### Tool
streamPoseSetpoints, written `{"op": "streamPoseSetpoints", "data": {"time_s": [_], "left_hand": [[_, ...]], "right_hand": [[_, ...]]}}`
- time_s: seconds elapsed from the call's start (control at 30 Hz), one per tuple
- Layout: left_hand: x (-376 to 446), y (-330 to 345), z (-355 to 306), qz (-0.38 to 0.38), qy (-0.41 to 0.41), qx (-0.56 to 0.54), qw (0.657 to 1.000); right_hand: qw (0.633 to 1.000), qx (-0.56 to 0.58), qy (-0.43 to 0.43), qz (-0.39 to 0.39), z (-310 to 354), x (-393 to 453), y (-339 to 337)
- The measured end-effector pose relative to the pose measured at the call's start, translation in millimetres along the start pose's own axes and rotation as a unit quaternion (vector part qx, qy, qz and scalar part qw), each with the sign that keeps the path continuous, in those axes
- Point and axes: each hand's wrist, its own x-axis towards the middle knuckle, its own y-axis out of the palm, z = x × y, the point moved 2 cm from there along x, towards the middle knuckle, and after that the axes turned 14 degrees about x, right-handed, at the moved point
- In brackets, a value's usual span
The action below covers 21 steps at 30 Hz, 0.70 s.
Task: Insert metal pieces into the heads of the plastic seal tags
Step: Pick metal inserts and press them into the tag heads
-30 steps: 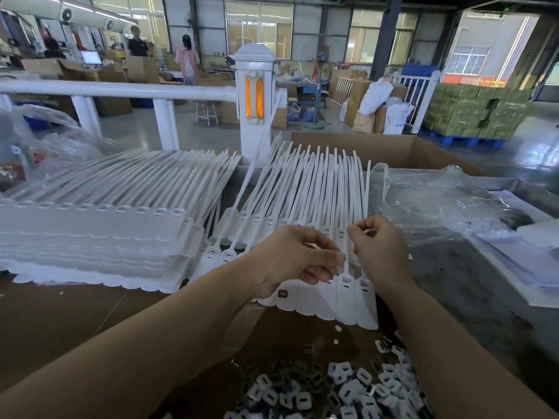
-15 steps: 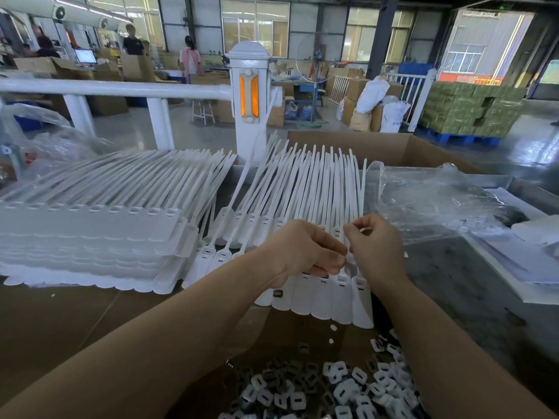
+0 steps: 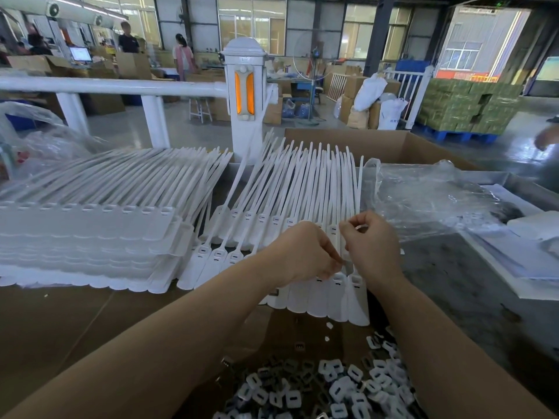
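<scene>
Beside hands (image 3: pixel 341 255): plastic bag (image 3: pixel 423 198).

The two hands met over the right end of the fanned row of seal tags (image 3: pixel 302 231), so that end was taken up. To the left, a tall stack of tags (image 3: pixel 87 237) blocked the way. Crumpled clear plastic (image 3: pixel 429 195) crowded the right side. Nearer the person, loose metal pieces (image 3: pixel 332 388) covered the surface. Bare brown cardboard (image 3: pixel 75 328) at front left lay open for a hand to pass.
</scene>
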Motion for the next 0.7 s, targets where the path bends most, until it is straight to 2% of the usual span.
{"op": "streamPoseSetpoints", "data": {"time_s": [0.4, 0.7], "left_hand": [[8.1, -5.2, -8.1, 0.058, -0.068, 0.037, 0.995], [8.3, -8.3, -14.4, 0.091, -0.057, 0.110, 0.988]], "right_hand": [[1.000, 0.008, -0.007, 0.003, -0.2, 1.0, 1.1], [1.000, -0.006, -0.011, 0.006, 1.1, 0.4, 0.8]]}}
